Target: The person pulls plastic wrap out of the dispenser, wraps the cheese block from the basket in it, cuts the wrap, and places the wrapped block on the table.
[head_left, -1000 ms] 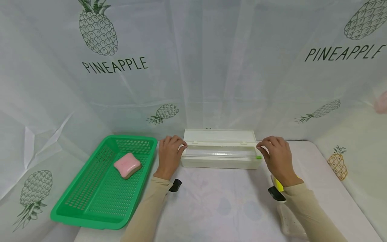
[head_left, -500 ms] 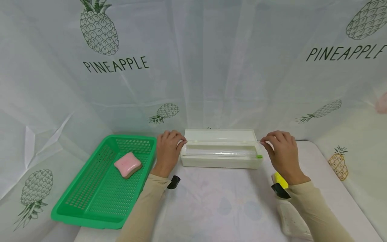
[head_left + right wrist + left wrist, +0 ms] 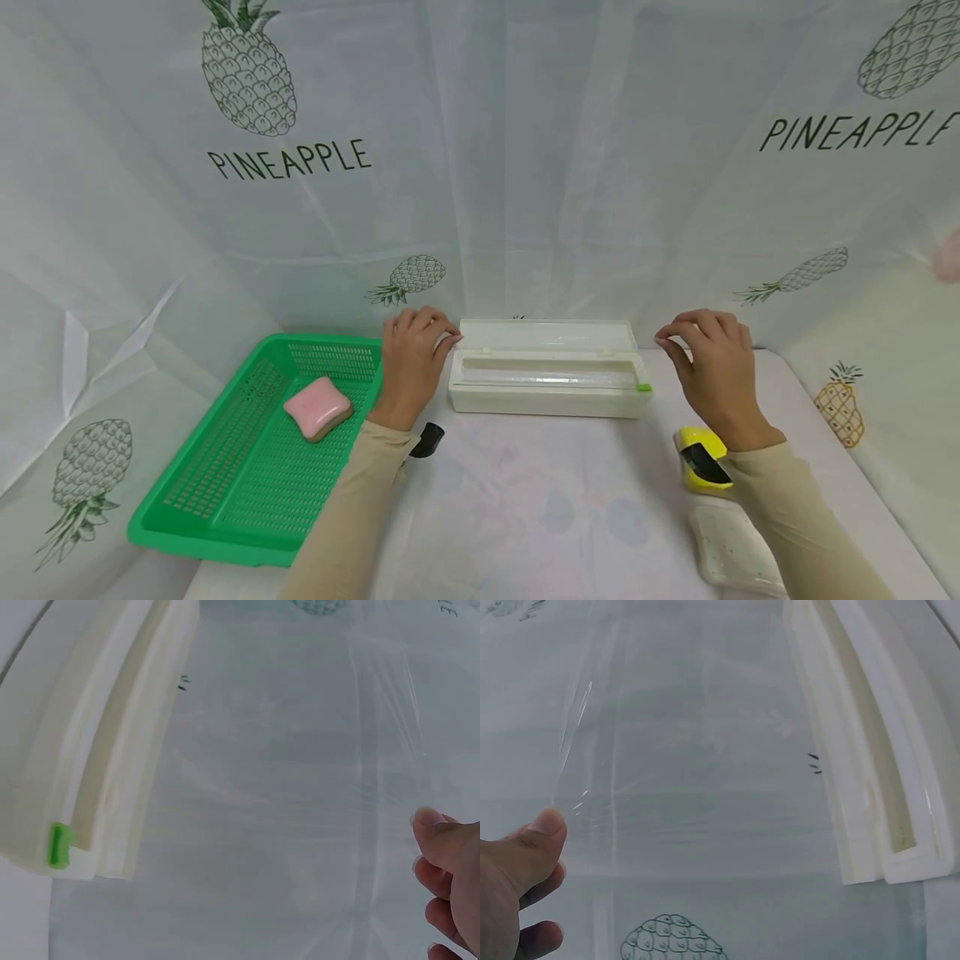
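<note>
A clear sheet of plastic wrap [image 3: 574, 742], hard to make out, stretches between both hands. My left hand [image 3: 411, 367] pinches one corner of it between thumb and index finger, left of the dispenser's raised lid [image 3: 547, 335]. On the other side my right hand [image 3: 716, 379] pinches the opposite corner, also shown in the right wrist view by faint creases in the plastic wrap [image 3: 409, 682]. Both hands are raised above the white plastic wrap dispenser [image 3: 551, 402], which lies on the table with its lid up. A small green slider [image 3: 58, 846] sits at its right end.
At left stands a green basket [image 3: 150, 521] with a pink pillow-shaped block [image 3: 317, 408] inside. Near my right forearm lie a yellow block [image 3: 701, 437] and a whitish block [image 3: 731, 542]. A pineapple-print curtain [image 3: 540, 167] hangs behind the table [image 3: 555, 492].
Both hands have risen away from the dispenser with the plastic wrap. The right hand has also moved rightward, the left slightly leftward. More of the yellow block shows.
</note>
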`<state>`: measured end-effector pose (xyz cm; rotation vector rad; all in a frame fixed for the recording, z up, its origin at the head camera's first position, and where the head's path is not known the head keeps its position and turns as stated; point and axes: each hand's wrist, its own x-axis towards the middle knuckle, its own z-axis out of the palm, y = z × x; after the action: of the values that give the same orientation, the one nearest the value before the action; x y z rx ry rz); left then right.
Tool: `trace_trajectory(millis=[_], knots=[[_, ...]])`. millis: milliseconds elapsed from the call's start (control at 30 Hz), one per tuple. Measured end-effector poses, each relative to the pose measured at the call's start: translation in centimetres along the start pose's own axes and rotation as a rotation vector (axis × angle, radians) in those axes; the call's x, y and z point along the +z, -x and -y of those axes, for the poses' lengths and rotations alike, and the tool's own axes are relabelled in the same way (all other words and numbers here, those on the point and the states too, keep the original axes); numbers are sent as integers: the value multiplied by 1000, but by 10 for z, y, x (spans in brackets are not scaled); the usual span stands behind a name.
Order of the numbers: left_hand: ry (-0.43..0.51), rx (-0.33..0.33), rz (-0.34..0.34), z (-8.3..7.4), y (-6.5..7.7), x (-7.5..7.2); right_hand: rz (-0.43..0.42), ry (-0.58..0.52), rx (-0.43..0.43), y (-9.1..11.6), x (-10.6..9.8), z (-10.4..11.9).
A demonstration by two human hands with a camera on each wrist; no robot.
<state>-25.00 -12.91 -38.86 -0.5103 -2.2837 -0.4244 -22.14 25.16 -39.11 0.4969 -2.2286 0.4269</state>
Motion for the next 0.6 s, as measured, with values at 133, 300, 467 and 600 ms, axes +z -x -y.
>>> trace_trajectory(millis=[133,300,467,600], knots=[[-12,1,-12,0,-5,-4,-13,-7,-8,-5,-4,0],[-7,12,-26,-1,-11,-10,-29,1,-21,-9,-10,0],[-13,22,-31,-2,-15,-15,-56,-2,-33,-14,-16,2],[-13,30,-42,-1,-20,-18,-83,-23,-36,-18,-20,4]])
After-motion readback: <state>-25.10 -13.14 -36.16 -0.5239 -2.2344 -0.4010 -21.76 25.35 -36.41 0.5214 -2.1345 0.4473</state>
